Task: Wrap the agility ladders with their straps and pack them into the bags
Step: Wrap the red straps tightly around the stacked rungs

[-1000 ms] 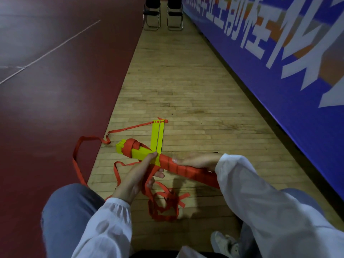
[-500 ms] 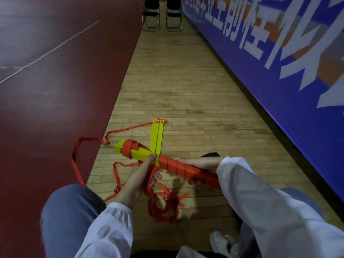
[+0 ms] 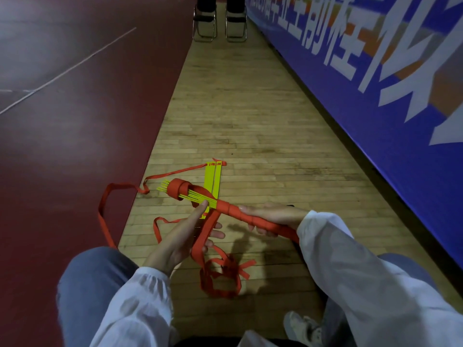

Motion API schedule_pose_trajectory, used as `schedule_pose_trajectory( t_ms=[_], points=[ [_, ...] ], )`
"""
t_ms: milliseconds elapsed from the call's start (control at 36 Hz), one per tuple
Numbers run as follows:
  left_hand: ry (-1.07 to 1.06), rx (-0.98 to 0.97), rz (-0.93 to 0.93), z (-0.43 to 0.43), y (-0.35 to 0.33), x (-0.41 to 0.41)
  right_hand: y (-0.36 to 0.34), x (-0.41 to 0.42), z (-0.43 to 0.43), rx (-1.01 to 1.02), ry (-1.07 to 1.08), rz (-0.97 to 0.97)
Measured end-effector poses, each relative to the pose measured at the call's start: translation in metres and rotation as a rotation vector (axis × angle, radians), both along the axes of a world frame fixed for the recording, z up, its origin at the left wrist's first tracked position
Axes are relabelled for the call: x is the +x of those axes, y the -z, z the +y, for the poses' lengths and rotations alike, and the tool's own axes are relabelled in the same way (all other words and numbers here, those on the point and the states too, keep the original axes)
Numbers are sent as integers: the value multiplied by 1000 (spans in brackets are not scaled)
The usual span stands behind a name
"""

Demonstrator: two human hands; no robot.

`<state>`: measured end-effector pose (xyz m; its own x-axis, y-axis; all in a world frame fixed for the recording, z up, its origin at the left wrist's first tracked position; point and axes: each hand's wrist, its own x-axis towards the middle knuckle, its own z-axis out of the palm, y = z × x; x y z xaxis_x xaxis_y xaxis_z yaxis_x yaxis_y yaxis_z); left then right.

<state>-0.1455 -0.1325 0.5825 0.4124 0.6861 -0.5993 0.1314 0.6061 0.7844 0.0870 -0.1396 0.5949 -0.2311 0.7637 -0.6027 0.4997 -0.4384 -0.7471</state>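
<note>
Person is sitting on a pale wood-strip floor (image 3: pixel 263 121), binding an agility ladder: a bundle of flat yellow plastic rungs (image 3: pixel 225 209), stacked and getting wound w/ its own red-orange woven strap (image 3: pixel 204 237). The bundle is hanging just above the floor in front of the knees, pointing away to the left. Tight coils are covering the near part, a knot-like turn is sitting near the far end, and bare rungs are showing between the two.

Right hand (image 3: pixel 270 217) is clasping the coiled part, fingers curling round it from above. Left hand (image 3: pixel 183 239) is laying a straight index finger on the bare rungs right beside the last coil. The strap is running taut across that hand's other fingers and dropping to a loose heap of strap (image 3: pixel 220 281) on the floor. Thumb is hiding behind the hand, so can't tell if it's pinching the strap.

Two more yellow rungs (image 3: pixel 213 181) are lying flat on the floor beyond the bundle.

Handling, prob.: rungs are looking light, thin, stiff and slick. They're fanning at the far end, so the stack is likely sliding apart unless squeezed. Strap is looking soft, floppy and tangle-prone, needing tension. Best hold is over the coiled section, where the webbing is giving friction, w/ the other hand keeping the strap tight close to the newest turn.

No bag is showing clearly.
</note>
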Motion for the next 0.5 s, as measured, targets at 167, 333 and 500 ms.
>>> schedule_pose_trajectory(
  t_ms=[167,333,500],
  points=[
    [2,2,-21,0,-2,3,1,1,-3,136,-2,-166],
    [-21,1,-12,0,-3,6,8,0,-8,215,35,-178],
    [-61,-3,-26,1,0,11,15,2,-13,272,32,-245]
  ],
)
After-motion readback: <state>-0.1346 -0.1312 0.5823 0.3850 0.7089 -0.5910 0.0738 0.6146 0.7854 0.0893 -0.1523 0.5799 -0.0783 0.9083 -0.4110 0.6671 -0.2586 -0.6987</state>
